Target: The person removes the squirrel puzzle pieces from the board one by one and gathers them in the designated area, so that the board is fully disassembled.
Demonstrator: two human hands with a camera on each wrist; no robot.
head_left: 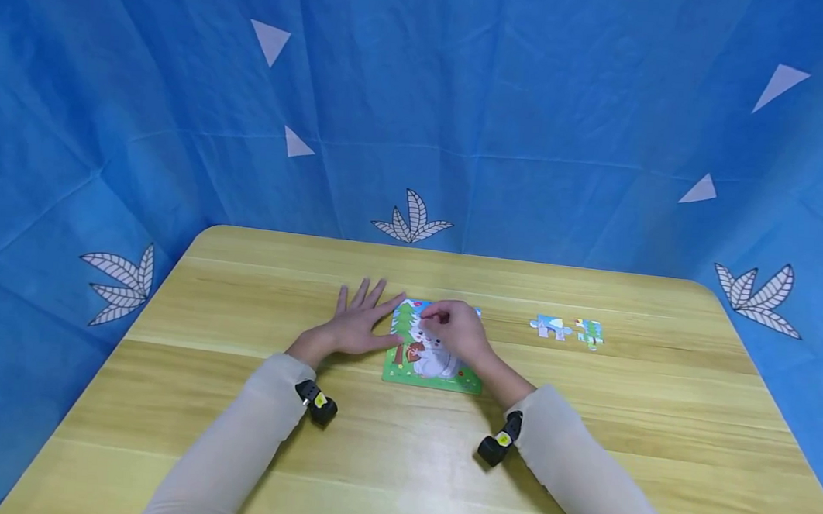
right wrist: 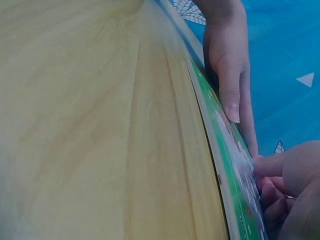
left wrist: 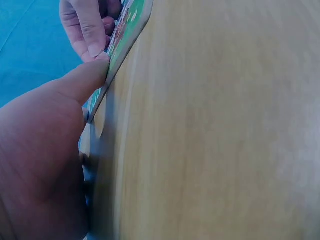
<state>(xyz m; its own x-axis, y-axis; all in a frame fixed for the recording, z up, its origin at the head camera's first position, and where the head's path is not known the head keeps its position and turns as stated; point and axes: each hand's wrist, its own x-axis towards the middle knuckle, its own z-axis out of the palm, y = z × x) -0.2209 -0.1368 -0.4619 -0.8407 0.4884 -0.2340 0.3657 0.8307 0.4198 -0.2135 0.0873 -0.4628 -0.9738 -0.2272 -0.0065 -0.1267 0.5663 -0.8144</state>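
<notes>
A jigsaw puzzle with a white animal, green trees and a green border lies on the table, most of its picture assembled. My left hand is spread flat at its left side. The left thumb and index finger touch the puzzle's left edge and upper left corner. Over the upper part of the puzzle, my right hand has its fingers bent, the thumb and index tips close together near the surface. Whether a piece sits between those tips is hidden. In the right wrist view, the curled right fingers are at the puzzle's surface.
Two loose jigsaw pieces, one mostly blue and one mostly green, lie to the right of the puzzle. The wooden table reaches back to a blue patterned cloth.
</notes>
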